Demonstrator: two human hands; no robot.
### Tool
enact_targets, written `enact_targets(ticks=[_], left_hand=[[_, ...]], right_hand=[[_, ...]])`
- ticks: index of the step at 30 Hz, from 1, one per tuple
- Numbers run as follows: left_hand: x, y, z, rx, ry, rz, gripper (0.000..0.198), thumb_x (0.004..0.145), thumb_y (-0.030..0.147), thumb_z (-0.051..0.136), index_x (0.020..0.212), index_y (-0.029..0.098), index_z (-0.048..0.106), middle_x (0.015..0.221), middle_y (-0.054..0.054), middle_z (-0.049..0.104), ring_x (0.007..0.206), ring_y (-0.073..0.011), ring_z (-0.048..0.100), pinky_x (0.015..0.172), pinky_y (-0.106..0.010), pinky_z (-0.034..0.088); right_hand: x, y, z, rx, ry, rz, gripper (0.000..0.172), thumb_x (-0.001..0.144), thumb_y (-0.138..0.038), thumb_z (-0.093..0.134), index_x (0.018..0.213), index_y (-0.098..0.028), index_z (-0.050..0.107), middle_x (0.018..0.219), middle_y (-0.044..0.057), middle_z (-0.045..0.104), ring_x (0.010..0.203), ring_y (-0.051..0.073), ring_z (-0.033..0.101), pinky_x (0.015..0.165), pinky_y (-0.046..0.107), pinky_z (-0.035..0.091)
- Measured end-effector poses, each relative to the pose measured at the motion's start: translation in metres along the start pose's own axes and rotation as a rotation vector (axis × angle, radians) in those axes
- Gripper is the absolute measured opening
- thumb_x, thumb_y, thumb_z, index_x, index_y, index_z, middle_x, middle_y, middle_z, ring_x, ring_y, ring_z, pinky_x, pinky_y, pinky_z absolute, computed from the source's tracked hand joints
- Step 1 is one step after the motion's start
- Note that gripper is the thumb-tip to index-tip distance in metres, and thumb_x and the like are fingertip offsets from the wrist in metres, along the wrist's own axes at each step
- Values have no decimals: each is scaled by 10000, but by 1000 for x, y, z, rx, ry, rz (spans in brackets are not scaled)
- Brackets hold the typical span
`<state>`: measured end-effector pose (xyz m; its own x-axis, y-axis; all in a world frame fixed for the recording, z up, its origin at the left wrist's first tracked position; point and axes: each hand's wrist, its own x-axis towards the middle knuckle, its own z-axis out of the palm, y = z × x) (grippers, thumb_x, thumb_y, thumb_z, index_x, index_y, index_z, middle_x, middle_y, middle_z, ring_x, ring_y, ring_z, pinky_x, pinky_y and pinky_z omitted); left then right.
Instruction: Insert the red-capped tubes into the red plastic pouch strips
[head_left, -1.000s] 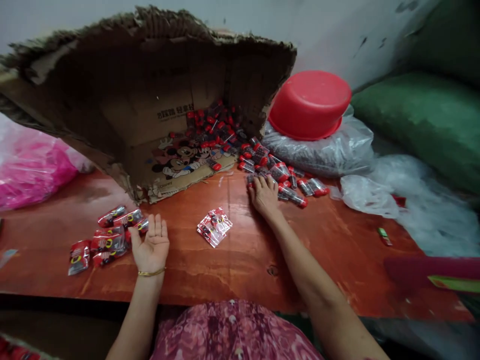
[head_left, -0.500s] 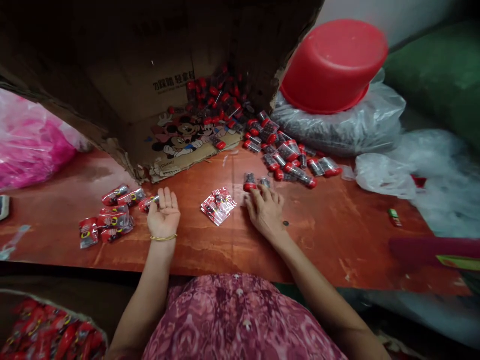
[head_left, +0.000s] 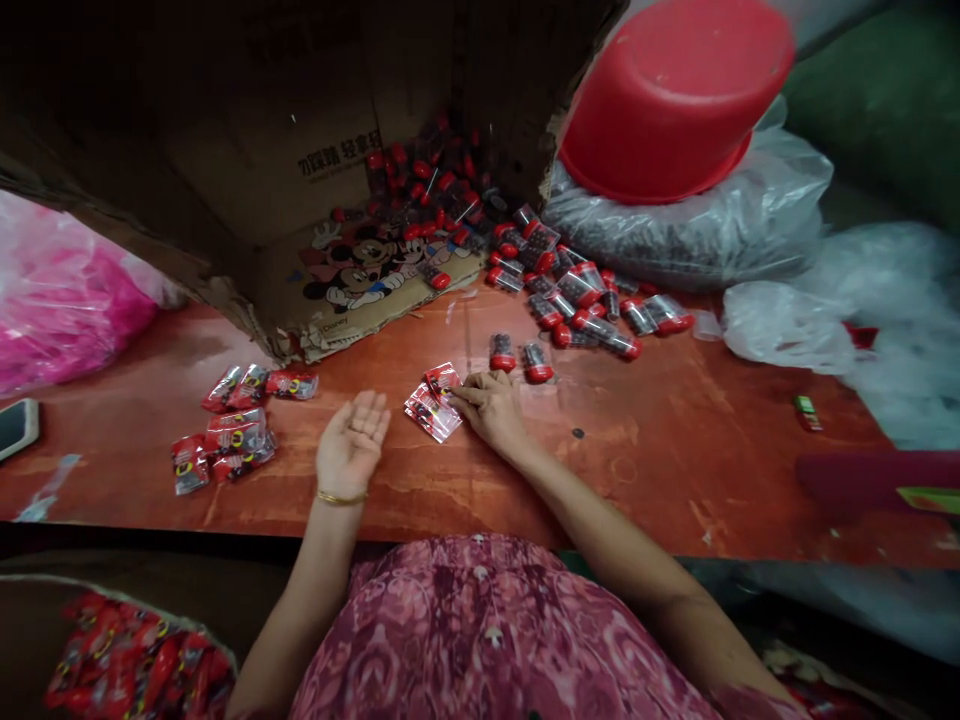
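My left hand is palm up above the red table, its fingers loosely spread and nothing in it. The fingers of my right hand pinch the edge of a red printed packet at the top of a small pile of flat packets. Just beyond that hand, two clear tubes with red caps stand side by side. Several filled red packets lie to the left of my left hand.
An open cardboard box spills many red-capped tubes onto the table. At the back right, a red tub rests on a clear plastic bag. A phone lies at the far left; below is a container of red packets.
My right hand has moved left from the two tubes to the flat packets and taken hold of one. My left hand has moved right, away from the filled packets.
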<state>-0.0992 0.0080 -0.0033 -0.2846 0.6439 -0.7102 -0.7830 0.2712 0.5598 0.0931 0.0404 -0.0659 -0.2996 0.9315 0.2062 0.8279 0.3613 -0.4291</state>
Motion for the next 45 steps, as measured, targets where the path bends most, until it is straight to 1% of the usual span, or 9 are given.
enact_targets(ticks=[5,9,15,19,24,28,32,40,45], left_hand=[[-15,-32,23,638,-338,450,129,693,167,679,821,176,697,881,-62,707,911,-182,634,873,-265,439],[-5,-31,32,880,-222,789,278,606,241,758,878,219,706,949,-53,697,1041,-204,570,894,-235,393],[11,-38,28,1026,-366,665,182,696,347,663,719,170,699,609,1,647,570,-125,549,543,-199,389],[14,-44,31,890,-323,691,210,714,341,630,663,143,679,528,28,586,499,-91,469,500,-194,352],[5,-54,34,698,-408,568,227,675,363,668,728,144,697,648,1,657,574,-99,533,573,-204,412],[-5,-56,34,563,-442,318,307,610,406,723,741,131,688,649,-9,662,558,-90,546,554,-199,421],[-7,-50,35,530,-407,26,349,498,391,794,654,112,655,567,-7,633,465,-78,530,464,-188,410],[0,-38,39,392,-297,10,218,594,265,777,661,118,630,605,-16,660,506,-83,583,533,-193,462],[-2,-35,40,361,-328,-112,137,705,247,699,692,127,634,619,-23,664,519,-100,600,543,-216,487]], right_hand=[[-1,-1,2,17,9,-23,250,874,-380,502,927,-275,722,892,41,666,808,173,488,754,332,290],[-7,-5,-9,-8,128,-61,253,896,-352,469,940,-298,712,917,25,691,825,168,507,849,365,259],[-11,-16,-18,104,198,-43,236,880,-374,484,956,-294,693,978,32,690,887,181,540,945,400,265],[-10,-24,-8,634,243,162,468,809,-532,499,1115,-189,592,1058,103,638,878,196,576,782,337,439],[-7,-27,-3,1033,148,298,358,779,-530,504,731,-184,583,632,-5,575,569,120,497,539,239,420],[-9,-27,-9,830,240,262,378,821,-461,457,548,-201,433,501,-44,400,490,93,372,472,220,323],[-14,-29,-11,712,189,141,317,862,-393,409,630,-198,502,588,-7,505,572,119,462,544,239,384],[27,35,-55,117,-18,-100,363,861,-187,371,1176,-147,547,1167,115,590,1033,237,506,893,393,372],[54,78,-60,-230,-221,-231,336,858,-210,451,1163,-240,588,1266,56,555,1181,273,399,972,430,244]])
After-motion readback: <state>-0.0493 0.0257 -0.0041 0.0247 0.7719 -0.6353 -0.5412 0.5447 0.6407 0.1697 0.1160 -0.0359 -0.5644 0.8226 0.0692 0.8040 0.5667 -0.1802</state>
